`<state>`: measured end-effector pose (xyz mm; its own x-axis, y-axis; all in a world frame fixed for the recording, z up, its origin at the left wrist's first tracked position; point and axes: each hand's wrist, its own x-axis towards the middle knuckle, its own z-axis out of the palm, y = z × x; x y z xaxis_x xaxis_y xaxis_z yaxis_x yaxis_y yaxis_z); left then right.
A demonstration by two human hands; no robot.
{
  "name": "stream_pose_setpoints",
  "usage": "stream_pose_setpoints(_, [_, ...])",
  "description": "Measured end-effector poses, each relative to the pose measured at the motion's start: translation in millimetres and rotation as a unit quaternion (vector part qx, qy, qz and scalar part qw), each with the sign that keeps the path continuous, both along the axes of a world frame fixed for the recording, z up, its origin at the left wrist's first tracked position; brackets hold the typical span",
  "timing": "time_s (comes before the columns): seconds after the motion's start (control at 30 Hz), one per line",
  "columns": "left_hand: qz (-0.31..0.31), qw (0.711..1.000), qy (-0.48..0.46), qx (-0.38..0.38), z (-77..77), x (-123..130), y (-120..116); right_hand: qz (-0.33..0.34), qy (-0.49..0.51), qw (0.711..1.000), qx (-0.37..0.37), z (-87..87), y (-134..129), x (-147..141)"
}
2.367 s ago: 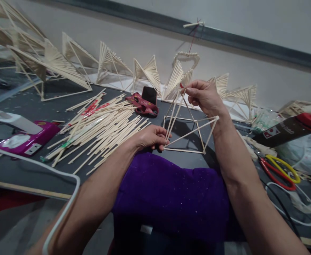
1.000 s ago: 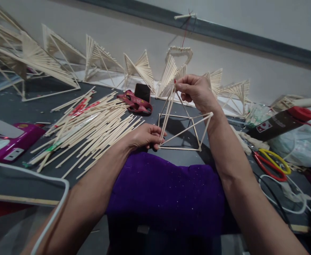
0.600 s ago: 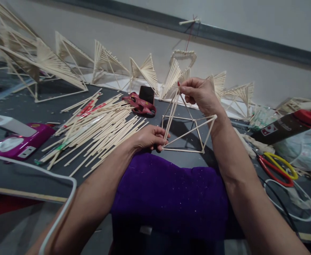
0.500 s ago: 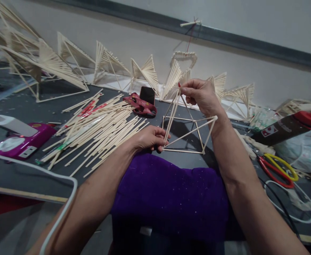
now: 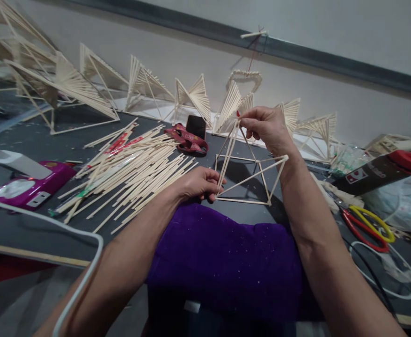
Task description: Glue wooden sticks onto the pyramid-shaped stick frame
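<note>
In front of me on the dark table stands a thin wooden stick frame [image 5: 242, 201], with a square base and sticks rising to raised corners. My left hand [image 5: 205, 183] pinches its lower left corner, where slanting sticks meet the base. Higher up, my right hand [image 5: 263, 122] grips the top of the steep sticks between thumb and fingers. The frame's right raised corner touches or nearly touches my right wrist. Left of my left hand lies a loose pile of wooden sticks [image 5: 145, 175], some still in clear wrapping with red marks.
Finished fan-like stick models [image 5: 193, 96] line the wall. A phone [image 5: 196, 126] and red lanyard [image 5: 187, 136] lie behind the sticks. A purple power strip [image 5: 30, 185] sits at left with a white cable [image 5: 68, 229]. Scissors [image 5: 367, 227] and a dark bottle [image 5: 377, 172] are at right.
The whole view has shifted slightly. Both hands keep the same hold on the stick frame, with no clear movement against it.
</note>
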<state>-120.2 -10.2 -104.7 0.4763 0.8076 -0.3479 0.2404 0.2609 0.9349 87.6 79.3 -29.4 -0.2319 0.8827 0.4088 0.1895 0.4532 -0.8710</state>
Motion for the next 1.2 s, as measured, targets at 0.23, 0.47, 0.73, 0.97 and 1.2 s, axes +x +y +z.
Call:
stream_pose_setpoints(0.23, [-0.002, 1.0, 0.004, 0.001, 0.6, -0.2, -0.3, 0.018, 0.006, 0.999, -0.044, 3.8, -3.5, -3.7])
stream_pose_setpoints(0.47, [-0.008, 1.0, 0.01, 0.012, 0.0, 0.6, -0.2, 0.037, 0.015, 0.996, -0.079, 3.9, -3.9, -3.8])
stream_pose_setpoints(0.73, [-0.008, 1.0, 0.005, 0.011, -3.1, 0.3, 2.6, 0.052, 0.011, 0.997, -0.057, -1.3, 2.8, 2.5])
stream_pose_setpoints(0.97, [-0.013, 1.0, -0.004, 0.008, -3.4, -2.0, 3.8, 0.031, 0.001, 0.997, -0.066, 1.4, 1.6, 2.2])
stream_pose_setpoints(1.2, [-0.009, 1.0, -0.008, 0.001, -3.6, -2.3, 4.6, 0.022, 0.001, 0.994, -0.107, 1.6, 1.9, 1.9])
